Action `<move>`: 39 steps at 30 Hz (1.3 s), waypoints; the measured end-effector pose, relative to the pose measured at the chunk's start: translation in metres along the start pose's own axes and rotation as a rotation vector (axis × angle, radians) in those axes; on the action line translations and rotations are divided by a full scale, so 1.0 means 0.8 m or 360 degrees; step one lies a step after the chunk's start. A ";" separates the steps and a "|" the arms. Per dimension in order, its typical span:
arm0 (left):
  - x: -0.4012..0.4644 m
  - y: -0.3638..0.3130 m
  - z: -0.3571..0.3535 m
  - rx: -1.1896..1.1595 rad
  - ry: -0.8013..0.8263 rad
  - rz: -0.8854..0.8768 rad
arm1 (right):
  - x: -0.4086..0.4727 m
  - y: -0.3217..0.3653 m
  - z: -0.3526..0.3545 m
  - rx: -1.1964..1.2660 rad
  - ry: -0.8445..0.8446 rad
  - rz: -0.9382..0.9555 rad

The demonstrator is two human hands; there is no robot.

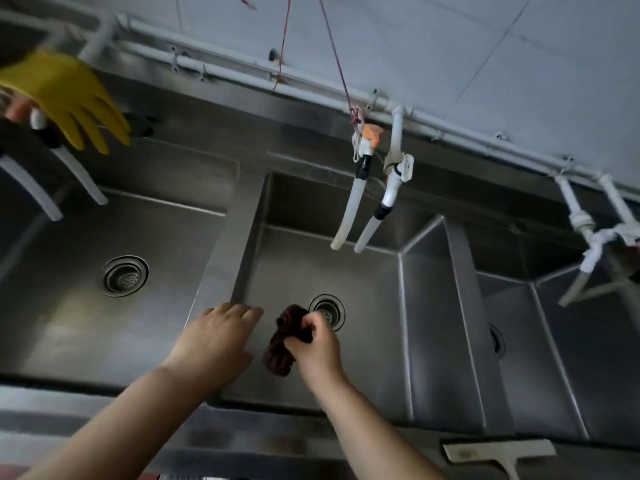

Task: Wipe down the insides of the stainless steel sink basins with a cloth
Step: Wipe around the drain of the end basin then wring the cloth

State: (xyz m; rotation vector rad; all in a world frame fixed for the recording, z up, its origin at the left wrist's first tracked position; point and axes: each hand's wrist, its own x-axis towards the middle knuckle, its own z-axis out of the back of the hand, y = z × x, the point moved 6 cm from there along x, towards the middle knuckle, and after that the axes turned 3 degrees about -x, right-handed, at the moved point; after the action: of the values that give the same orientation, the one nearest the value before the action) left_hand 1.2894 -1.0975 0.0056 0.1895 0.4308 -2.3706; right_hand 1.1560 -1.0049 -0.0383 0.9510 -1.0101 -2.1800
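Partly, right hand (313,344) hides bunched cloth (281,344).

Brushed steel sink (433,306), soft brown cloth (282,344), yellow rubber glove (69,95)

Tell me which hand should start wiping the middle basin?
Right. The right hand already grips the cloth over the middle basin beside its drain; the left hand is bare, fingers straight.

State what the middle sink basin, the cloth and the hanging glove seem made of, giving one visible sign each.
Middle basin: brushed stainless steel, grey with soft reflections.
Cloth: dark brown soft fabric, bunched in folds.
Glove: probably rubber, smooth yellow, limp.
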 end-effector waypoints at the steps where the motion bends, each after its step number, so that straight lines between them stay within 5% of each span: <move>1: -0.003 -0.006 0.002 -0.0049 -0.0006 0.0039 | -0.006 0.011 0.002 0.0020 0.0011 0.0054; 12: -0.100 0.015 0.094 -0.0884 -0.0304 0.0461 | -0.075 0.133 -0.007 -0.0212 0.0153 0.0671; 19: -0.151 0.093 0.129 -0.1065 -0.0439 0.0636 | -0.101 0.195 -0.091 -0.0316 0.0324 0.0903; 26: -0.175 0.226 0.141 -0.1021 -0.0497 0.0729 | -0.109 0.238 -0.217 -0.0310 0.0403 0.0848; 39: -0.190 0.442 0.158 -0.0907 -0.0370 0.0381 | -0.076 0.283 -0.415 -0.0527 0.0209 0.0587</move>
State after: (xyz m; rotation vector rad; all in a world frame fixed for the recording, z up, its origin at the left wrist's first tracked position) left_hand 1.6384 -1.2926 0.0725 -0.2804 0.8899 -1.9195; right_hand 1.4928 -1.2275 0.0111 0.6814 -0.6716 -1.8723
